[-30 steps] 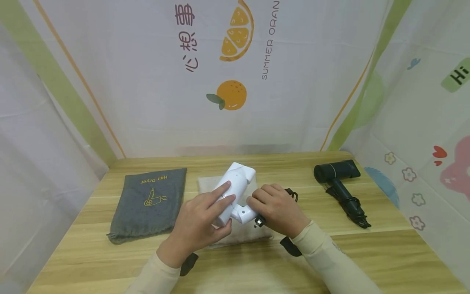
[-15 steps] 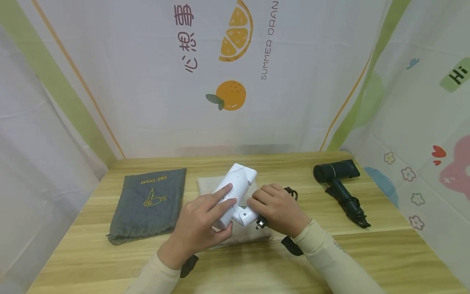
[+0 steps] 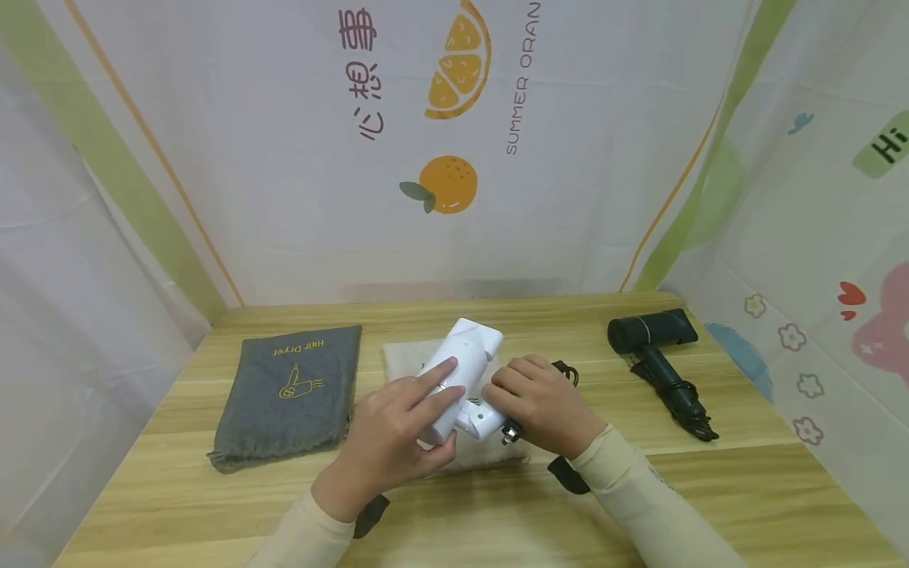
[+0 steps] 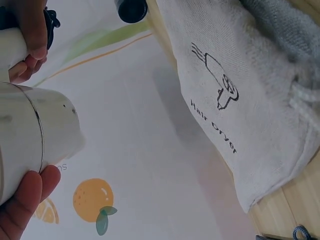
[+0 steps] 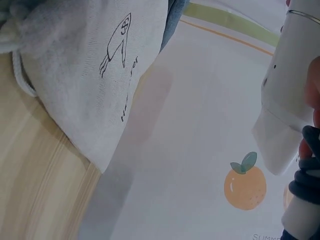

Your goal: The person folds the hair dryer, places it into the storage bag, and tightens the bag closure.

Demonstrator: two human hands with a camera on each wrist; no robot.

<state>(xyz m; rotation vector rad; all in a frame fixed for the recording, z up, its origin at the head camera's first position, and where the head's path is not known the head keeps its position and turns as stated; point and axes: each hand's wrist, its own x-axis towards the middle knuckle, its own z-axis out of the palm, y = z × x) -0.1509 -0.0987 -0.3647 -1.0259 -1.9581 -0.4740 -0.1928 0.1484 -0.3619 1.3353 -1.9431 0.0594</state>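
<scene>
At the left of a wood-grain table lies a dark gray drawstring pouch, its yellow "Hair Dryer" lettering and hair-dryer drawing upside down in the head view. Next comes a person's left hand, in a cream sleeve, grasping the barrel of a white hair dryer — fingers across the top, thumb underneath. The dryer is tilted, its squared end pointing away from the person, and is held above a pale cloth pouch at the middle of the table; that pouch bears a black hair-dryer drawing and "Hair Dryer" lettering. To the right, the right hand is curled around the white dryer's handle, with a dark cord wound about it; metal plug prongs show beside this hand. Near the table's right edge lies a black hair dryer — cord bundled along its handle. Behind everything hangs white fabric printed with oranges.
</scene>
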